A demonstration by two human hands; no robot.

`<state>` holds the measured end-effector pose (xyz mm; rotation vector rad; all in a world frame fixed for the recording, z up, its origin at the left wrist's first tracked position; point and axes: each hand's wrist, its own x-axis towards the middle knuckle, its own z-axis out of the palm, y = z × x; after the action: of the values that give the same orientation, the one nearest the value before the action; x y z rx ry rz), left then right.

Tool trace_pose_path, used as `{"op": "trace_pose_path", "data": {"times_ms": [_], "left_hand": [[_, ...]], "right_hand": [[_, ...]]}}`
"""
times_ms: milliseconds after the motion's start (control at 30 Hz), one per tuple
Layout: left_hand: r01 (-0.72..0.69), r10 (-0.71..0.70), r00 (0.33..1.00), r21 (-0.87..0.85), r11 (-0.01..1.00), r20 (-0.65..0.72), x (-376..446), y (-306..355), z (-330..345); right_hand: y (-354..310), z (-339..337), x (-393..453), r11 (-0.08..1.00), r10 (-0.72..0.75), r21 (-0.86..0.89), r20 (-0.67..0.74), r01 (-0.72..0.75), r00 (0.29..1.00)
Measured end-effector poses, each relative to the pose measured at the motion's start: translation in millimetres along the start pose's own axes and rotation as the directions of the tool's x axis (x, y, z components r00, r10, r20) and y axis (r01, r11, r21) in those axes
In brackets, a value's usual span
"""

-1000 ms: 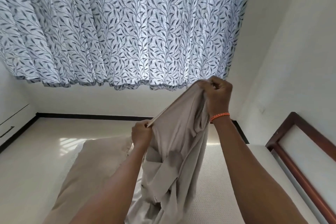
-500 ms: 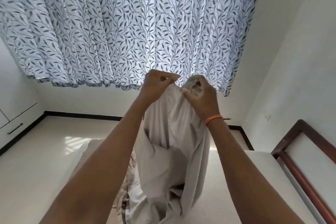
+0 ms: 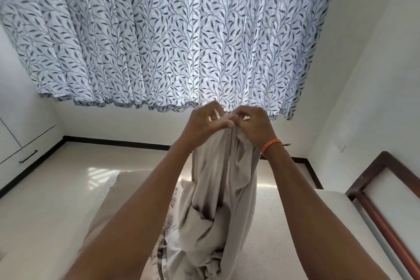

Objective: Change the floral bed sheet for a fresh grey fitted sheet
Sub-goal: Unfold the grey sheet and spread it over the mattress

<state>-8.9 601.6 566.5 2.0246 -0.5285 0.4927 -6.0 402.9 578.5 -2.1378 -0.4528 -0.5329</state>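
A leaf-patterned curtain (image 3: pixel 159 34) hangs across the far wall, lit from behind, its hem well above a black skirting strip (image 3: pixel 113 142) that edges the pale glossy floor (image 3: pixel 45 188). At left stands a white cabinet with a dark drawer handle (image 3: pixel 28 156). At right, a dark wooden headboard frame (image 3: pixel 375 191) leans along the white wall (image 3: pixel 375 75).

Both forearms rise from 6 o'clock toward frame centre, converging. Left hand (image 3: pixel 205 124) and right hand (image 3: pixel 252 125) meet at 12 o'clock of the arms, fingers curled, pinching the gathered top of the grey fitted sheet (image 3: pixel 218 188).
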Motion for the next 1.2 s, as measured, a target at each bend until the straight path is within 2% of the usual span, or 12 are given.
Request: {"op": "trace_pose_path", "data": {"times_ms": [100, 233, 300, 400, 500, 600, 700, 833, 933, 1067, 1200], "left_hand": [[0.129, -0.135, 0.989, 0.108, 0.986, 0.056, -19.4, -36.2, 21.4], [0.387, -0.391, 0.920, 0.194, 0.901, -0.022, -53.6, -79.2, 46.0], [0.469, -0.467, 0.883, 0.155, 0.870, -0.047, -68.6, -97.3, 53.1], [0.498, -0.486, 0.840, -0.013, 0.867, -0.240, -71.5, -106.0, 48.2], [0.467, -0.485, 0.785, -0.148, 0.872, -0.386, -42.5, -88.6, 24.5], [0.338, -0.347, 0.844, -0.097, 0.936, -0.409, -2.7, -55.6, -9.5], [0.136, -0.136, 0.928, -0.023, 0.990, -0.346, 32.1, -10.8, -31.7], [-0.036, 0.038, 0.981, 0.012, 0.999, -0.189, 53.5, 37.3, -29.6], [-0.073, 0.072, 0.983, 0.000, 0.997, -0.169, 52.8, 47.0, -21.9], [-0.058, 0.054, 0.979, -0.016, 0.998, -0.197, 35.5, 33.6, -15.9], [0.067, -0.055, 0.966, 0.040, 0.997, -0.252, 5.3, -3.1, -6.7]], "right_hand": [[-2.6, -12.2, 2.4, 0.994, 0.060, 0.098, -0.179, -0.043, 0.982], [-5.0, -30.4, 1.5, 0.980, 0.062, 0.198, -0.330, 0.004, 0.942], [-6.2, -37.9, 0.6, 0.969, 0.096, 0.247, -0.437, 0.017, 0.894], [0.3, -45.9, -1.7, 0.968, 0.118, 0.250, -0.494, 0.010, 0.862], [8.3, -48.5, -5.5, 0.978, 0.130, 0.207, -0.468, -0.034, 0.874], [9.7, -47.6, -7.5, 0.985, 0.108, 0.170, -0.451, -0.033, 0.886], [-4.3, -39.5, -2.4, 0.971, 0.100, 0.238, -0.374, -0.008, 0.922], [-26.3, -13.8, 8.0, 0.982, 0.004, 0.190, -0.128, 0.020, 0.992], [-33.8, 4.8, 6.6, 0.984, -0.022, 0.175, -0.048, 0.030, 0.999], [-28.7, 6.8, 7.0, 0.978, 0.076, 0.205, -0.150, -0.044, 0.986], [-25.0, -8.2, 10.8, 0.994, 0.053, 0.109, -0.214, -0.030, 0.975]]}}
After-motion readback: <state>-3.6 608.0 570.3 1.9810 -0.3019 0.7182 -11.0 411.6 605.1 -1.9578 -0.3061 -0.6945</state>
